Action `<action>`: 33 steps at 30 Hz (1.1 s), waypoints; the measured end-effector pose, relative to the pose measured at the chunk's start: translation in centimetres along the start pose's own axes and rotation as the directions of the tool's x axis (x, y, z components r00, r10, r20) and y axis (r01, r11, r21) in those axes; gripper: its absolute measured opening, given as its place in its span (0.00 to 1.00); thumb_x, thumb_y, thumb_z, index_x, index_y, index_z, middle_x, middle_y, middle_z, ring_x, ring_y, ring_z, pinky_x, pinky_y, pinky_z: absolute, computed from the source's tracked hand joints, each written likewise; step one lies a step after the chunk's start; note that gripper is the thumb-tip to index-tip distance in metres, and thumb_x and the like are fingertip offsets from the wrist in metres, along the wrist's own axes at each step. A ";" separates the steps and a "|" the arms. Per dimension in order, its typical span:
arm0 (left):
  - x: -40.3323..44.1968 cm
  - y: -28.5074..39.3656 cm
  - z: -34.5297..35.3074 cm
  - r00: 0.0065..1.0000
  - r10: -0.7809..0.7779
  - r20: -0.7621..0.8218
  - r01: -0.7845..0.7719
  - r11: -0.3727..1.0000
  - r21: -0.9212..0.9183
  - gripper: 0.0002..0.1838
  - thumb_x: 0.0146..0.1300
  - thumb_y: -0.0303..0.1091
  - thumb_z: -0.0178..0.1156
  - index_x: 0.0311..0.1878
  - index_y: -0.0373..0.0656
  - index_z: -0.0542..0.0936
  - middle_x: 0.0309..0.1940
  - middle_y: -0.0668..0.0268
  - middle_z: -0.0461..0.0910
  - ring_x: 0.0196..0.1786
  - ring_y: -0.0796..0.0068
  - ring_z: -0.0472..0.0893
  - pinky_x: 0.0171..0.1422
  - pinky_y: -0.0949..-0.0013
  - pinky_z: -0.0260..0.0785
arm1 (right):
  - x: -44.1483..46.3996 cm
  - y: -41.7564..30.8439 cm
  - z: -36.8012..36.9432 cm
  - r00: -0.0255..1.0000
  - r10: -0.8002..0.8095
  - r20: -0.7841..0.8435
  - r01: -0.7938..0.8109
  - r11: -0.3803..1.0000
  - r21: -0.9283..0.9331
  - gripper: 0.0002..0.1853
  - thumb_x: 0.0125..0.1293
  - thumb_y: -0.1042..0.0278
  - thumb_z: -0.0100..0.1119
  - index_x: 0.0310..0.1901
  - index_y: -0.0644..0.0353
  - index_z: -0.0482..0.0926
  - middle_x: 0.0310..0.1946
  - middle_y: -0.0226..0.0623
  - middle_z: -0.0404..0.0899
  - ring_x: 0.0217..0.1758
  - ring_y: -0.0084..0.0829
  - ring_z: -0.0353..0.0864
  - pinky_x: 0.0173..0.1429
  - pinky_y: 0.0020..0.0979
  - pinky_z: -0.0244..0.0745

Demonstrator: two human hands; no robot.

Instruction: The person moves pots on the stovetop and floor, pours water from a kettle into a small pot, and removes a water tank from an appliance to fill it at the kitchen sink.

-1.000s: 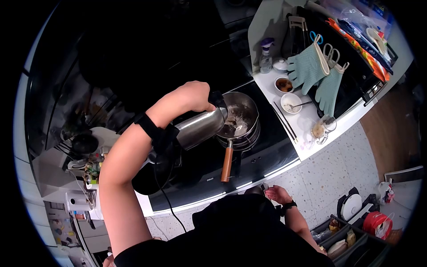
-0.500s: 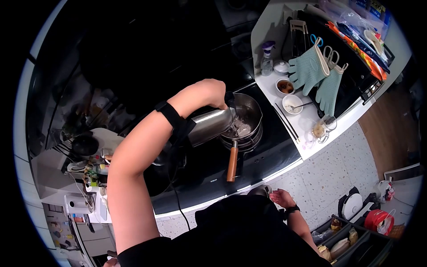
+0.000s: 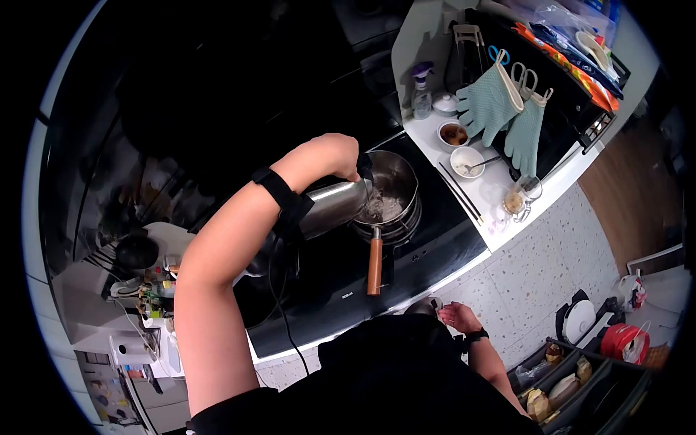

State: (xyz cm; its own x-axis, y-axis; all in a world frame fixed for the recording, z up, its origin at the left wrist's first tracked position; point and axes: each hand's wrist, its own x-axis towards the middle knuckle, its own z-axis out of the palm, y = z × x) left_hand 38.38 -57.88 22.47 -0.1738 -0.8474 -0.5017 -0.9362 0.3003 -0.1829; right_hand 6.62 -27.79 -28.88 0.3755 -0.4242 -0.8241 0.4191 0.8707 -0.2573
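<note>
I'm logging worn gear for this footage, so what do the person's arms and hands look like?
The left hand and right hand are gloveless. A black strap with a dark boxy piece circles the left forearm; a black band rings the right wrist. The left sleeve is black and short. A dark cable runs below the left forearm; its connection is unclear.

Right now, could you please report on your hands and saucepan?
Left hand gripping tilted metal vessel over saucepan. Right hand open, seemingly empty. Saucepan on stove, partly hidden by vessel.
</note>
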 end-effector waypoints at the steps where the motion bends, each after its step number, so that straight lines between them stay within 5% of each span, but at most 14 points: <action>1: 0.1 0.1 -0.2 1.000 -0.020 0.004 0.020 1.000 0.000 0.26 0.58 0.52 0.73 0.39 0.31 0.87 0.32 0.52 0.87 0.32 0.58 0.87 0.40 0.61 0.80 | 0.1 0.0 0.0 1.000 -0.004 0.003 0.004 1.000 0.004 0.20 0.79 0.57 0.39 0.54 0.66 0.74 0.43 0.45 0.86 0.44 0.37 0.85 0.52 0.35 0.81; 25: 0.5 1.6 -0.6 0.999 -0.039 0.017 0.038 0.998 0.048 0.26 0.58 0.51 0.73 0.44 0.33 0.87 0.39 0.50 0.88 0.44 0.54 0.87 0.49 0.57 0.80 | 3.1 -1.9 1.8 0.990 0.120 0.081 -0.109 0.986 -0.130 0.21 0.80 0.54 0.42 0.55 0.64 0.76 0.47 0.44 0.85 0.50 0.37 0.85 0.57 0.35 0.79; 27: 0.4 1.7 -0.6 0.995 -0.085 0.053 0.084 0.996 0.035 0.27 0.56 0.52 0.74 0.51 0.42 0.87 0.48 0.56 0.87 0.52 0.53 0.86 0.55 0.56 0.80 | 3.3 -2.0 1.9 0.989 0.135 0.058 -0.125 0.980 -0.158 0.21 0.80 0.54 0.42 0.55 0.64 0.76 0.47 0.44 0.85 0.50 0.37 0.85 0.57 0.35 0.79; 33: -0.1 1.8 -0.6 0.993 -0.101 0.066 0.102 0.995 -0.010 0.26 0.58 0.51 0.73 0.46 0.34 0.87 0.42 0.50 0.87 0.46 0.53 0.87 0.52 0.57 0.79 | 3.1 -2.7 2.0 0.986 0.156 0.064 -0.140 0.969 -0.204 0.21 0.80 0.54 0.41 0.55 0.65 0.76 0.49 0.45 0.85 0.50 0.37 0.85 0.57 0.35 0.80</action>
State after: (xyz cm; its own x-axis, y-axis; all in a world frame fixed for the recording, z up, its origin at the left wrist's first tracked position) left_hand 36.50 -57.55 22.73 -0.0574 -0.8427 -0.5352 -0.9520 0.2077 -0.2249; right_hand 8.28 -31.96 -29.78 0.4884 -0.2984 -0.8200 0.1847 0.9538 -0.2371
